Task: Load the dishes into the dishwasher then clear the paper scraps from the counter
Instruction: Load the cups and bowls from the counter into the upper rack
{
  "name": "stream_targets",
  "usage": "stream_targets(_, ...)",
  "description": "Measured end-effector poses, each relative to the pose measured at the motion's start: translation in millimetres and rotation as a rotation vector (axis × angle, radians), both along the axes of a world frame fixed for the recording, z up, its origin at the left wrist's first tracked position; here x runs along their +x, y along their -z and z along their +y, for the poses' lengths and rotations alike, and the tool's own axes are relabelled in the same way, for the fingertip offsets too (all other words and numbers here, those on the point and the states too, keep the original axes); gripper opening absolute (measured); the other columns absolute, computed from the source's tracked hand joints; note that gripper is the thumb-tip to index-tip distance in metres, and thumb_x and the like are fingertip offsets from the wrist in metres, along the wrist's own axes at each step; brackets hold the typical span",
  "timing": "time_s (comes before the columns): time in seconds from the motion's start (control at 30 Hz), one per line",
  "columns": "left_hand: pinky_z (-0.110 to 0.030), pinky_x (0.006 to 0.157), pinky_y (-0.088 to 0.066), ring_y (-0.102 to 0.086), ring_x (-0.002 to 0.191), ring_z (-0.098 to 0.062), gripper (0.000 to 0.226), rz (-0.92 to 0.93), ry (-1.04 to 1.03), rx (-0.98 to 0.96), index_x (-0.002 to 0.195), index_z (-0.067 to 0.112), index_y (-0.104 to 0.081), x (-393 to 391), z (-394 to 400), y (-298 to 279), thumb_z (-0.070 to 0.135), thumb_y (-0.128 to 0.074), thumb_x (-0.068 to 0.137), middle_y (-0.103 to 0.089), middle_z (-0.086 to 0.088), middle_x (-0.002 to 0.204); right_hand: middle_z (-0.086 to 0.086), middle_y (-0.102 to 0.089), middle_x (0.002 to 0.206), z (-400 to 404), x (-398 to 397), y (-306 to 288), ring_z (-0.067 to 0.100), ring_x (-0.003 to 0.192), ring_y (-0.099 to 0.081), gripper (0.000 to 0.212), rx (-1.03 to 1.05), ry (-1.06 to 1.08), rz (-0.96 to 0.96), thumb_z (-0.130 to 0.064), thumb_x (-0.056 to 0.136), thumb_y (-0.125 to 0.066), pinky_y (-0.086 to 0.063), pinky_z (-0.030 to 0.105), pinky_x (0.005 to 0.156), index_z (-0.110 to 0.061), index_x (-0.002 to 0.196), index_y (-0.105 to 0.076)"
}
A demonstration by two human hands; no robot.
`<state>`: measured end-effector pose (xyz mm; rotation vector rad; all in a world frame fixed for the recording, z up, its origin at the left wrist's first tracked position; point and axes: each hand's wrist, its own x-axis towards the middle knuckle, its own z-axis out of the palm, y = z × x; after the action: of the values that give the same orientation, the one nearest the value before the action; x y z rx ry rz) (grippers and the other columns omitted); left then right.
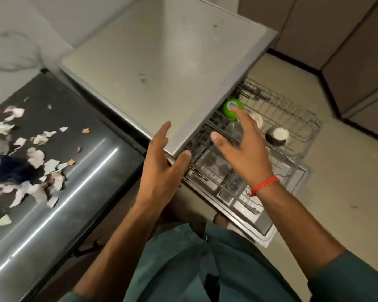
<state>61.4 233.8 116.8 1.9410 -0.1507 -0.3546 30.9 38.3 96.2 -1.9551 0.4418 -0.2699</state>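
Your teal-green shirt [183, 264] with sleeves pushed up past the forearms, your right wrist's thin orange-red thread bracelet [264, 185], small dark tag at the placket

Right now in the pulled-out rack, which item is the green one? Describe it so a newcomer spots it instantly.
Start at the wire dishwasher rack pulled out from under the pale counter. At the rack's inner end, right by the counter edge, sits a green cup, just beyond the right hand fingertips. It is the only bright green thing there; the bowl nearby is dark outside, white inside.
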Motion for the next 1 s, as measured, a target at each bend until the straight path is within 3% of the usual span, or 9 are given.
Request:
stream_targets(0.1,-0.03,0.114,-0.042,-0.039,0.14,0.002,0.07,-0.02,-0.095,-0.031,0.153,0.047,-0.032,3,32,-7,0.036,-0.067,0.093,-0.037,0.009,0.16,-0.019,-0.032,0.151,31,20,-14,-0.009,0.136,-0.025,0.074,-0.006,-0.105,-0.025,-0.04,0.088,-0.076,-0.023,0.007,0.107,-0.036,0.15,-0.037)
stream_targets(0.13,-0.027,0.112,-0.044,-0.041,0.138,0.003,0.071,-0.025,-0.121,-0.039,0.153,0.046,-0.033,5,41,-8,0.036,-0.067,0.092,-0.039,0.008,0.158,-0.019,-0.033,0.149,41,25,-18,-0.011,0.133,-0.024,0.074,-0.007,-0.129,-0.031,-0.038,0.088,-0.076,-0.022,0.003,0.102,-0.037,0.15,-0.037)
stream_targets(0.23,-0.04,0.117,-0.041,-0.037,0.143,0.0,0.073,-0.043,-0.216,-0.054,0.152,0.048,-0.034,10,77,-12,0.039,-0.065,0.086,-0.039,0.015,0.156,-0.017,-0.035,0.151,82,44,-29,-0.006,0.136,-0.03,0.075,-0.02,-0.218,-0.056,-0.038,0.087,-0.077,-0.026,0.013,0.109,-0.037,0.15,-0.037)
stream_targets(0.33,-0.043,0.117,-0.04,-0.037,0.142,0.002,0.071,-0.05,-0.294,-0.09,0.15,0.051,-0.035,15,116,-16,0.04,-0.065,0.086,-0.039,0.018,0.156,-0.016,-0.037,0.153,126,63,-34,-0.002,0.14,-0.033,0.074,-0.015,-0.303,-0.064,-0.041,0.086,-0.076,-0.03,0.021,0.114,-0.038,0.15,-0.038)
stream_targets(0.5,-0.042,0.115,-0.043,-0.041,0.138,0.005,0.063,-0.087,-0.421,-0.101,0.148,0.05,-0.039,16,185,-23,0.031,-0.067,0.095,-0.043,0.023,0.15,-0.02,-0.04,0.151,196,90,-40,-0.012,0.135,-0.035,0.075,-0.019,-0.44,-0.064,-0.04,0.085,-0.078,-0.028,0.006,0.106,-0.036,0.15,-0.04)
stream_targets(0.63,-0.04,0.113,-0.045,-0.047,0.135,0.005,0.062,-0.09,-0.522,-0.102,0.147,0.049,-0.04,16,236,-19,0.024,-0.068,0.098,-0.047,0.022,0.148,-0.026,-0.042,0.147,246,107,-40,-0.012,0.135,-0.036,0.075,-0.036,-0.545,-0.051,-0.039,0.084,-0.078,-0.031,0.013,0.109,-0.038,0.149,-0.04)
stream_targets(0.73,-0.04,0.112,-0.047,-0.05,0.134,0.0,0.062,-0.084,-0.623,-0.108,0.145,0.053,-0.041,19,274,-14,0.025,-0.069,0.097,-0.05,0.018,0.146,-0.035,-0.042,0.139,282,120,-39,-0.021,0.128,-0.036,0.074,-0.042,-0.621,-0.029,-0.041,0.082,-0.078,-0.03,0.004,0.102,-0.043,0.146,-0.041)
stream_targets(0.83,-0.043,0.111,-0.046,-0.05,0.135,-0.005,0.062,-0.07,-0.689,-0.091,0.144,0.055,-0.041,23,308,-10,0.034,-0.07,0.094,-0.05,0.016,0.146,-0.025,-0.044,0.145,312,131,-40,-0.017,0.131,-0.037,0.075,-0.063,-0.688,-0.015,-0.038,0.083,-0.079,-0.031,0.001,0.097,-0.042,0.147,-0.042)
stream_targets(1.0,-0.041,0.111,-0.047,-0.048,0.135,0.002,0.063,-0.079,-0.761,-0.078,0.147,0.05,-0.04,28,354,-1,0.026,-0.069,0.097,-0.048,0.014,0.148,-0.021,-0.045,0.145,350,147,-37,-0.011,0.134,-0.037,0.075,-0.104,-0.804,0.013,-0.033,0.084,-0.08,-0.032,-0.002,0.096,-0.037,0.148,-0.043)
